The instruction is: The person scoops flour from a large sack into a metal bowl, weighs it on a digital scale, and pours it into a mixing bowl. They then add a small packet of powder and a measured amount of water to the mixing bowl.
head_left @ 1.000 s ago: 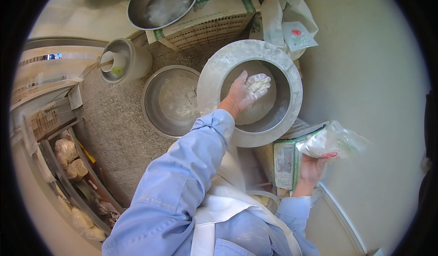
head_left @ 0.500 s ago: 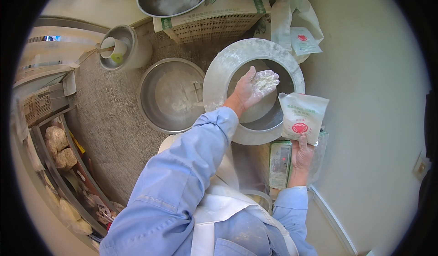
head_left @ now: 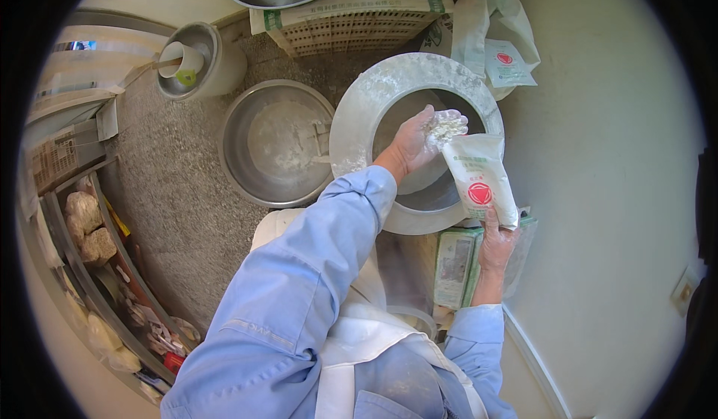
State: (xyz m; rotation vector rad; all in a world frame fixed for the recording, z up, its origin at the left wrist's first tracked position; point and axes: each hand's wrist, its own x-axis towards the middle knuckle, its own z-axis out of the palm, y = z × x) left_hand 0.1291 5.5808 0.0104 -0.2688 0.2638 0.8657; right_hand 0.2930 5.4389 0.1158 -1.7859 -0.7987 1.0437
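Left hand cups white powder over the wide-rimmed grey metal bowl; right hand grips a white plastic pouch, tilted bowlward.

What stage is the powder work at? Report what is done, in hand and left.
Done: the wide grey basin is dusted with white powder, and the steel bowl beside it holds a powdery film. In hand: the left hand cups white powder over the basin, while the right hand holds a white pouch tipped toward it. Left: green-edged packets lie below the basin; whether they are opened is unclear.
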